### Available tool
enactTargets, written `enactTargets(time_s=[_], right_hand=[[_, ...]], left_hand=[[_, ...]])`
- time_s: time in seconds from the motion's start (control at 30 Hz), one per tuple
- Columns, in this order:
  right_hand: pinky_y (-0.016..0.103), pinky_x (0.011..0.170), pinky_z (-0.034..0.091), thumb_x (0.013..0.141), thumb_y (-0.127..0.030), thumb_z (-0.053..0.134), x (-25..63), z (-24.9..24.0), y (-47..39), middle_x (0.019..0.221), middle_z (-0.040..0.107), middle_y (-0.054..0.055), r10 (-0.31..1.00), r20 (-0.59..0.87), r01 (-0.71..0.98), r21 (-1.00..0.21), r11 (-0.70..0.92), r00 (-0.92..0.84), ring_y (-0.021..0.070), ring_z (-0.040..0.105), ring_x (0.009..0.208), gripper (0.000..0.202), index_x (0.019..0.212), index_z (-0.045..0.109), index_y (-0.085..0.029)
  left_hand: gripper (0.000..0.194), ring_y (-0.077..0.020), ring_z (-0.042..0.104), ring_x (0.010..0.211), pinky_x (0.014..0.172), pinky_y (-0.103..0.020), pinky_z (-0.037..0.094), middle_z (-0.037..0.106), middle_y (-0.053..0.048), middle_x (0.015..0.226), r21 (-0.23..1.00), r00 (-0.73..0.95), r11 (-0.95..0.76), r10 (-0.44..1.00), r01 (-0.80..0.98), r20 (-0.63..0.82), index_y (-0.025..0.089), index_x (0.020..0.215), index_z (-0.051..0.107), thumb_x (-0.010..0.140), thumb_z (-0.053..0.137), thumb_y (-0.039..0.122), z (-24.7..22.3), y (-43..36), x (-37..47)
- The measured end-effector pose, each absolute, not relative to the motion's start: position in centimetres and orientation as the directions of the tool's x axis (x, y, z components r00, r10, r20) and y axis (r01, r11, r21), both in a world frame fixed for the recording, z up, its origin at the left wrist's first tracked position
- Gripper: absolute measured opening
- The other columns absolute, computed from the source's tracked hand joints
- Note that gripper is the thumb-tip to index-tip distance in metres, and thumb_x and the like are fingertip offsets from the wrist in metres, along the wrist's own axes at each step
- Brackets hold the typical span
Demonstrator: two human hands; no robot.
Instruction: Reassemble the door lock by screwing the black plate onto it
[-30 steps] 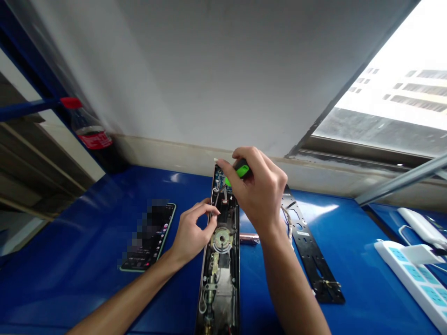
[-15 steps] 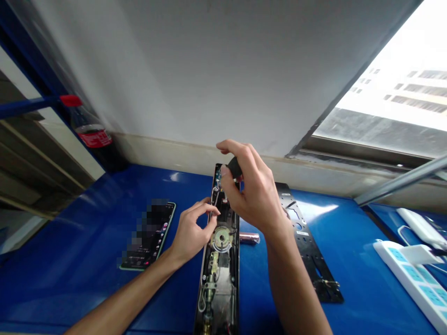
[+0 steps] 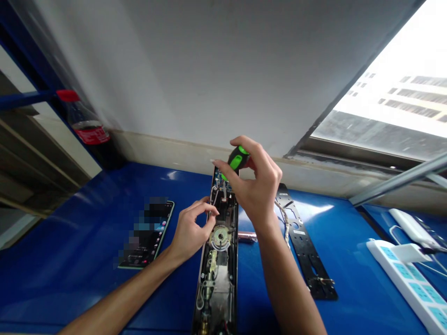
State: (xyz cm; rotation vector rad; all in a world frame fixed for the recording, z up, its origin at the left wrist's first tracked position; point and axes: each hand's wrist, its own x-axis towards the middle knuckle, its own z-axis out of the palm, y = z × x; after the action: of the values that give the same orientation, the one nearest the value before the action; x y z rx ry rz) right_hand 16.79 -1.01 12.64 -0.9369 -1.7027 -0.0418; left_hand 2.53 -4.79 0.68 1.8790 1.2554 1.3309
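A long, narrow door lock body lies opened on the blue table, its inner mechanism, wires and circuit board facing up. My right hand grips a screwdriver with a green and black handle over the far end of the lock; its shaft slants down toward the inside. At the lock's left edge, my left hand has thumb and forefinger pinched close together over the housing, beside a white wire. Whatever lies between those fingertips is too small or hidden to tell.
Right of the lock are a black metal plate with holes, a cable and a shiny reddish-brown cylinder. A phone lies at left, with a cola bottle behind. A power strip is at far right.
My right hand has tilted and shifted slightly right, bringing the screwdriver's green handle and shaft into sight. The left hand keeps its pinch at the same spot on the lock.
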Motion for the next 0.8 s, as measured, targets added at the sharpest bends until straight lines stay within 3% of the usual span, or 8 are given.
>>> enactTargets(time_s=[0.13, 0.27, 0.47, 0.53, 0.67, 0.8], right_hand=[[0.036, 0.079, 0.061, 0.093, -0.029, 0.066, 16.7, 12.7, -1.1, 0.096, 0.07, 0.002, 0.539, 0.842, 0.629, -0.406, 0.663, -0.025, 0.0164, 0.068, 0.081, 0.02, 0.113, 0.063, -0.027], [0.036, 0.088, 0.061, 0.098, -0.02, 0.055, 16.4, 13.0, -1.4, 0.106, 0.071, 0.004, 0.607, 0.783, 0.531, -0.46, 0.712, -0.136, 0.0167, 0.072, 0.094, 0.025, 0.123, 0.056, -0.025], [0.033, 0.086, 0.06, 0.099, -0.016, 0.045, 17.1, 12.8, -1.1, 0.117, 0.068, 0.007, 0.649, 0.726, 0.383, -0.546, 0.745, -0.227, 0.0147, 0.072, 0.098, 0.028, 0.127, 0.045, -0.023], [0.033, 0.082, 0.059, 0.098, -0.02, 0.051, 17.4, 12.8, -1.0, 0.115, 0.068, 0.006, 0.639, 0.745, 0.462, -0.506, 0.729, -0.193, 0.0146, 0.071, 0.091, 0.026, 0.123, 0.047, -0.023], [0.036, 0.073, 0.055, 0.091, -0.028, 0.067, 17.2, 12.8, -1.1, 0.096, 0.07, 0.004, 0.55, 0.823, 0.706, -0.307, 0.638, -0.139, 0.0171, 0.064, 0.081, 0.02, 0.106, 0.054, -0.024], [0.03, 0.064, 0.051, 0.095, -0.018, 0.054, 16.9, 13.1, -1.5, 0.083, 0.064, 0.0, 0.604, 0.77, 0.675, -0.335, 0.657, -0.206, 0.0112, 0.055, 0.063, 0.011, 0.105, 0.052, -0.023]], left_hand=[[0.015, -0.022, 0.072, 0.096, 0.093, -0.037, 0.054, 0.076, -0.001, 0.089, 0.797, 0.089, -0.444, 0.889, 0.409, 0.45, 0.021, 0.082, 0.069, 0.082, 0.06, 0.009, 0.8, -4.8, 2.5], [0.015, -0.0214, 0.071, 0.097, 0.088, -0.033, 0.054, 0.076, -0.001, 0.091, 0.796, 0.1, -0.442, 0.891, 0.413, 0.443, 0.021, 0.082, 0.069, 0.083, 0.06, 0.009, 0.8, -4.7, 2.5], [0.015, -0.0201, 0.071, 0.093, 0.085, -0.031, 0.054, 0.075, -0.001, 0.091, 0.792, 0.109, -0.448, 0.889, 0.415, 0.445, 0.021, 0.082, 0.069, 0.084, 0.06, 0.009, 0.7, -4.7, 2.4], [0.015, -0.0214, 0.071, 0.098, 0.085, -0.032, 0.054, 0.075, -0.001, 0.09, 0.788, 0.114, -0.454, 0.886, 0.416, 0.45, 0.021, 0.082, 0.069, 0.084, 0.06, 0.009, 0.7, -4.7, 2.4], [0.015, -0.0228, 0.071, 0.102, 0.09, -0.034, 0.054, 0.076, -0.002, 0.094, 0.78, 0.115, -0.458, 0.883, 0.425, 0.456, 0.021, 0.083, 0.069, 0.083, 0.061, 0.009, 0.8, -4.8, 2.4], [0.015, -0.0215, 0.071, 0.096, 0.09, -0.035, 0.054, 0.076, -0.002, 0.097, 0.779, 0.12, -0.456, 0.884, 0.429, 0.452, 0.021, 0.082, 0.069, 0.083, 0.061, 0.009, 0.8, -4.8, 2.3]])
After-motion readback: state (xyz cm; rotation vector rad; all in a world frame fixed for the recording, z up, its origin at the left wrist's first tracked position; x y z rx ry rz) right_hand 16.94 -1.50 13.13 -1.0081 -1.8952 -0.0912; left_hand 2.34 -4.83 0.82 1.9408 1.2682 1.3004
